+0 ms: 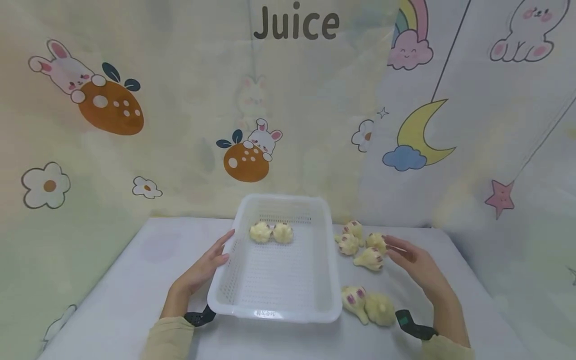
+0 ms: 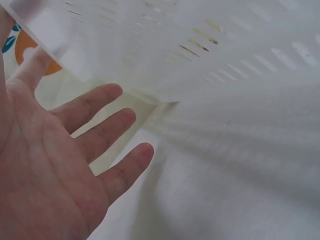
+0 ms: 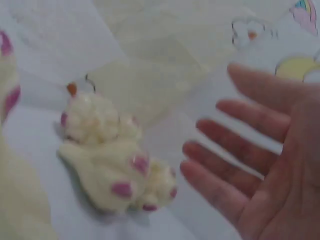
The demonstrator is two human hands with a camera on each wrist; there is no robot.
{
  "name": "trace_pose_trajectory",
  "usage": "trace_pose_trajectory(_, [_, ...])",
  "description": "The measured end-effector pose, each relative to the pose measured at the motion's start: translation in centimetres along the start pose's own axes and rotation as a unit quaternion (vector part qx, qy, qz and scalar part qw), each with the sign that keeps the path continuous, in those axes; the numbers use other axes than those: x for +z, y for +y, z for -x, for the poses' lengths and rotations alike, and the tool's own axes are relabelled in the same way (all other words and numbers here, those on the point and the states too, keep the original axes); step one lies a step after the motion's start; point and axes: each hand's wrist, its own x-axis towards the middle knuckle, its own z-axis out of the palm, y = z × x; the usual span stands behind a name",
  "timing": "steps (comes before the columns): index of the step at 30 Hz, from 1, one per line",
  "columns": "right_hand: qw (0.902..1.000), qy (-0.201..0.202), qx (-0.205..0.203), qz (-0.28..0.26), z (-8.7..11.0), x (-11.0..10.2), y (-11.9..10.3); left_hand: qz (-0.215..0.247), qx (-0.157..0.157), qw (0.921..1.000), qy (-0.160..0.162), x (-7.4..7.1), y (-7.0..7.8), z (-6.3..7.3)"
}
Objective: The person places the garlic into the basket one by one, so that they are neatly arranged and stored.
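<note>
A white perforated plastic basket [image 1: 274,295] stands mid-table with two pale yellow, bulb-shaped pieces [image 1: 272,232] inside, near its far left. My left hand [image 1: 204,267] is at the basket's left rim, index finger and thumb against the edge. In the left wrist view its other fingers [image 2: 107,130] stretch out straight beside the wall. To the basket's right, my right hand [image 1: 416,265] hovers by a cluster of similar purple-spotted bulbs [image 1: 370,260]. In the right wrist view a gap separates its spread fingers [image 3: 220,185] from the bulb cluster [image 3: 110,170]; nothing is held.
Two more bulbs [image 1: 380,310] lie near the basket's front right corner. A patterned backdrop [image 1: 306,125] with bunnies and flowers rises behind the white table [image 1: 148,260]. Dark wrist cameras [image 1: 200,317] sit at both wrists.
</note>
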Motion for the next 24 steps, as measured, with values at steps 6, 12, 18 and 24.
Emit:
trace_pose_trajectory(6, [0.9985, 0.037, 0.015, -0.036, 0.8, -0.4, 2.1, 0.001, -0.009, 1.0000, -0.001, 0.4, -0.4, -0.1])
trace_pose_trajectory(12, [0.9984, 0.029, 0.023, -0.042, 0.5, 0.1, 3.2, -0.016, -0.001, 0.9999, 0.000, 0.4, 0.0, 0.0])
trace_pose_trajectory(18, [0.9983, 0.026, 0.019, -0.050, 0.3, 0.6, 4.5, -0.028, -0.005, 0.9996, 0.001, 0.5, -0.1, -0.1])
trace_pose_trajectory(24, [0.9993, 0.022, 0.000, -0.031, -0.3, 0.7, 4.9, -0.034, -0.001, 0.9994, 0.007, 0.0, -0.1, -0.2])
